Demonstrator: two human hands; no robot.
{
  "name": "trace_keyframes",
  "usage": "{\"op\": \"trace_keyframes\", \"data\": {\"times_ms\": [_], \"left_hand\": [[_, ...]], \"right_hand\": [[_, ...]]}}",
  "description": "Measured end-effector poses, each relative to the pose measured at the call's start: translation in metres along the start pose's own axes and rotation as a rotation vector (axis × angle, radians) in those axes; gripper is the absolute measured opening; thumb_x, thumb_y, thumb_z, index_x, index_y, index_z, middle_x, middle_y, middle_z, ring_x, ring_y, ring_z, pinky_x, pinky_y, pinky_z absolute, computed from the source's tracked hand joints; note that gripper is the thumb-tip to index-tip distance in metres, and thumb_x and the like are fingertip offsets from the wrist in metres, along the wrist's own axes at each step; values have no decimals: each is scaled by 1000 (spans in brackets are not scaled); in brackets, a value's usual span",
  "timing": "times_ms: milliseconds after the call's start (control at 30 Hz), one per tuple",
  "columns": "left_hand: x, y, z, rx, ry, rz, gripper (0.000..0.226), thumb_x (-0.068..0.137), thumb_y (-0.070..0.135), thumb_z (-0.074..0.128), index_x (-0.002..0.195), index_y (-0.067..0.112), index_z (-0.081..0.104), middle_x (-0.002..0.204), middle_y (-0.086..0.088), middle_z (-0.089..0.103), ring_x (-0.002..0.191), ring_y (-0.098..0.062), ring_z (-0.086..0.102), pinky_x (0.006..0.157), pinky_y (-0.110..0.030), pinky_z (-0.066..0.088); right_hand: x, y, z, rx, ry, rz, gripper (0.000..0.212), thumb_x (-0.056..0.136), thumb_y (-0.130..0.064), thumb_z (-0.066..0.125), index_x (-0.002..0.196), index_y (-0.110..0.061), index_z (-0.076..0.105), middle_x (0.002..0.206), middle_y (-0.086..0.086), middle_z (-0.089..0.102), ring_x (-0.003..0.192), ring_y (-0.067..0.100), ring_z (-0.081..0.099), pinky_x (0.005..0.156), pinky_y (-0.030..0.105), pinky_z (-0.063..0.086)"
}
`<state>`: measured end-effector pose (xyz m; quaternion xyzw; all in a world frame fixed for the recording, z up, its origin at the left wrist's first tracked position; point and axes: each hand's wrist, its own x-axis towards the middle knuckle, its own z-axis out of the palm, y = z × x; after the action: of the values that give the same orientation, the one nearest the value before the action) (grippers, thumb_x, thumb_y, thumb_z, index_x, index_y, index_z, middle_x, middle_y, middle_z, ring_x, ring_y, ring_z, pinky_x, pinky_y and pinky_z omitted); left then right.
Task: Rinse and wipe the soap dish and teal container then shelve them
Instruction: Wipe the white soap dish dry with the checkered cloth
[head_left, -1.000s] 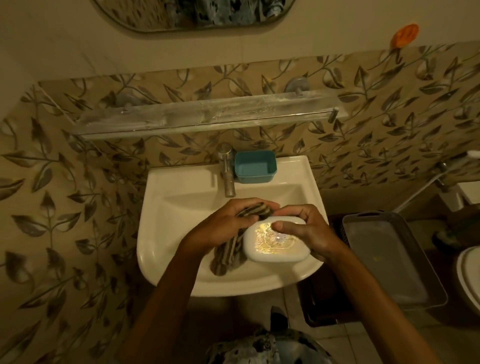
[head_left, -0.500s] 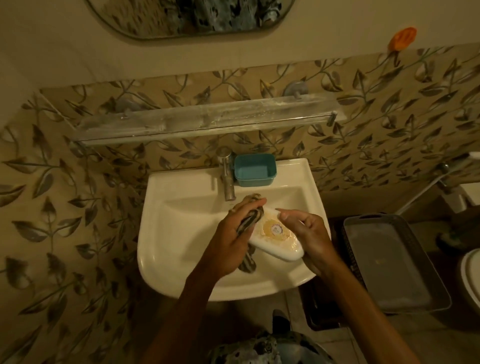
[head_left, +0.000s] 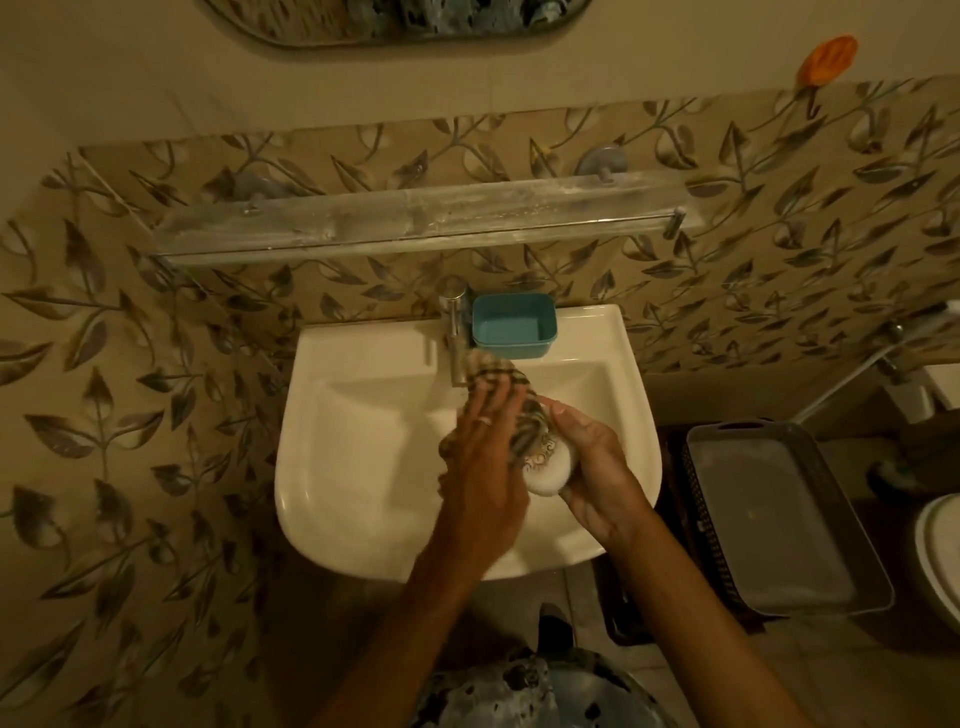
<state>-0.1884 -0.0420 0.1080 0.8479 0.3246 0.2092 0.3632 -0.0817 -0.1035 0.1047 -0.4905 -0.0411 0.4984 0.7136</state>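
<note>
Over the white sink (head_left: 363, 467) both hands work at the soap dish (head_left: 548, 475), a small white dish with a pale ornamental pattern, held tilted above the right half of the basin. The right hand (head_left: 597, 467) grasps it from the right side, fingers wrapped under its edge and the thumb lying along the top. The left hand (head_left: 485, 478) lies flat with its fingers straight and close together, pressing a striped cloth (head_left: 496, 375) down onto the dish's upper face (a thin ring shows on one finger). The cloth covers most of the dish, so that only its near rounded end shows, and a loose end reaches up past the fingertips to just under the spout of the chrome faucet (head_left: 453, 338); the rest bunches beneath the left palm. The teal container (head_left: 514, 327) stands upright on the sink's back ledge, just right of the faucet and close to the leaf-patterned wall tiles, well apart from both hands. Above it a long glass shelf (head_left: 415, 221) runs along the wall. To the right of the sink, lower down, stands a grey plastic basket (head_left: 779, 525).
</note>
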Motion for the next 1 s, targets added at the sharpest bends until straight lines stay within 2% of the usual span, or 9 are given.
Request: {"op": "trace_keyframes", "data": {"times_ms": [100, 233, 333, 400, 500, 567, 767, 900, 1000], "left_hand": [[-18, 6, 24, 52, -63, 85, 65, 88, 5, 44, 145, 22, 20, 157, 3, 14, 147, -15, 4, 121, -41, 3], [-33, 7, 28, 85, -165, 267, 63, 83, 31, 34, 144, 19, 23, 155, -3, 23, 146, -24, 10, 119, -28, -8], [-15, -6, 30, 232, -189, 339, 70, 83, 27, 48, 144, 22, 14, 154, 4, 7, 146, -22, 3, 120, -36, -6], [7, -17, 28, 255, -202, 175, 93, 81, 15, 66, 142, 31, -3, 152, 11, -12, 147, -20, -4, 120, -37, -6], [35, -25, 7, 57, -157, -111, 78, 87, 3, 57, 149, 26, 14, 159, -1, 13, 146, -22, 14, 119, -43, 19], [33, -22, -2, -69, -109, -162, 65, 93, 2, 47, 149, 23, 20, 157, -3, 22, 144, -21, 21, 115, -43, 30], [-25, 16, 24, -43, -197, 73, 64, 94, 11, 35, 146, 31, 3, 156, 14, -5, 146, -8, -10, 122, -38, 5], [-29, 32, 27, 106, -217, 256, 66, 83, 11, 35, 148, 15, 23, 157, -6, 20, 147, -21, 13, 120, -38, 9], [-9, 28, 24, 165, -220, 269, 66, 82, 3, 42, 146, 14, 28, 156, -10, 25, 145, -26, 18, 119, -43, 13]], "right_hand": [[3, 0, 1, 60, 61, 33, 37, 97, -28, 46, 119, -3, 63, 117, 23, 67, 106, 33, 65, 93, 42, 53], [2, -2, -9, 177, 126, 170, 51, 98, -39, 41, 124, 1, 58, 122, 24, 61, 114, 35, 58, 106, 41, 44], [-2, -1, -11, 218, 86, 141, 38, 97, -27, 41, 111, -1, 65, 103, 19, 69, 91, 27, 69, 78, 32, 60], [-6, 0, -12, 181, 66, 68, 30, 93, -20, 45, 107, -6, 67, 99, 15, 71, 87, 24, 70, 72, 33, 60], [-10, 1, -11, 113, 45, -16, 27, 96, -18, 43, 107, -12, 66, 98, 10, 74, 89, 23, 71, 73, 37, 60], [-10, 0, -10, 104, 42, -56, 27, 98, -17, 41, 106, -13, 66, 98, 8, 75, 89, 22, 72, 73, 36, 60], [-5, -6, -6, 159, 144, -51, 29, 97, -17, 45, 119, -6, 62, 112, 21, 67, 96, 30, 67, 72, 36, 60], [-5, -6, -11, 247, 147, 65, 32, 88, -21, 53, 112, -1, 63, 112, 23, 61, 97, 32, 62, 92, 38, 49], [-4, -4, -16, 288, 101, 68, 43, 97, -21, 40, 128, 5, 53, 121, 26, 59, 108, 35, 60, 92, 37, 52]]}}
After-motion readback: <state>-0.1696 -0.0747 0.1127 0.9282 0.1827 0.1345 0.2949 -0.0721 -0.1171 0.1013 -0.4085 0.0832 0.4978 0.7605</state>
